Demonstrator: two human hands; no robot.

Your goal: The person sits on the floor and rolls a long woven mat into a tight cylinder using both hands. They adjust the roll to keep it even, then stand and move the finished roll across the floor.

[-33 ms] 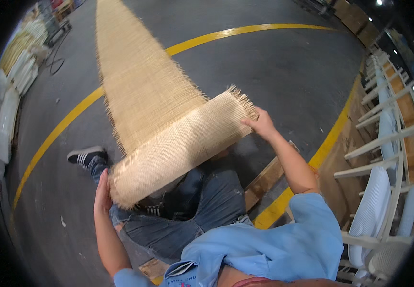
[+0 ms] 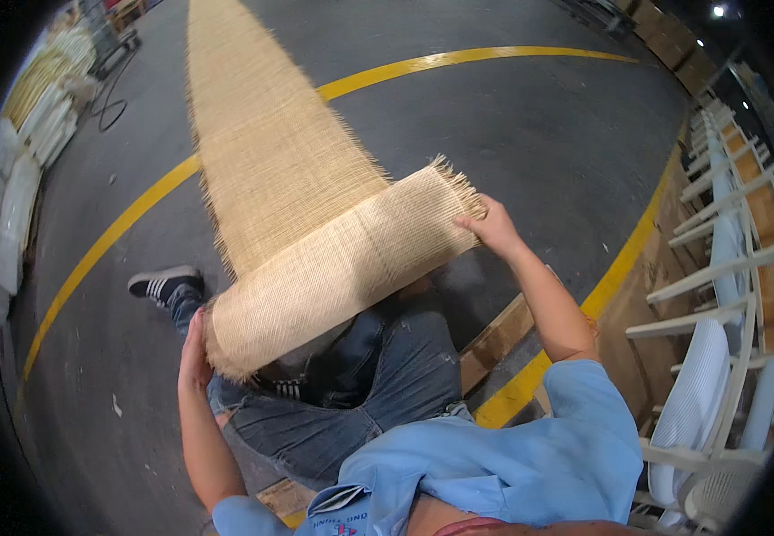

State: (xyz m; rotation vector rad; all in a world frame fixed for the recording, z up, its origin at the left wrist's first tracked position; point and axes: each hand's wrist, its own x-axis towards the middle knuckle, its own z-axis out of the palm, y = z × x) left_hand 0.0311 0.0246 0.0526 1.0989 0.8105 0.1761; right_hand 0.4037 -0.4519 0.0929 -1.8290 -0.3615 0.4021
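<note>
A thick roll of tan woven cane webbing (image 2: 342, 263) lies slantwise over my lap, its ends frayed. From it a long unrolled strip of the same webbing (image 2: 271, 134) runs away across the floor to the top of the view. My right hand (image 2: 492, 225) is closed on the roll's far right end, thumb on the outer face and fingers partly hidden. At the near left end, my left hand (image 2: 194, 355) holds the roll's edge with its fingers lying along the rim; part of that hand is hidden.
Yellow lines (image 2: 110, 237) cross the grey floor (image 2: 512, 116). White chair frames (image 2: 700, 313) stand in a row on the right. Wrapped white bundles (image 2: 16, 205) line the left side. Wooden boards (image 2: 499, 339) lie beneath me, and my shoe (image 2: 165, 282) rests left of the roll.
The view has shifted slightly, so the strip and floor lines sit a little further right. Both hands keep their places on the roll.
</note>
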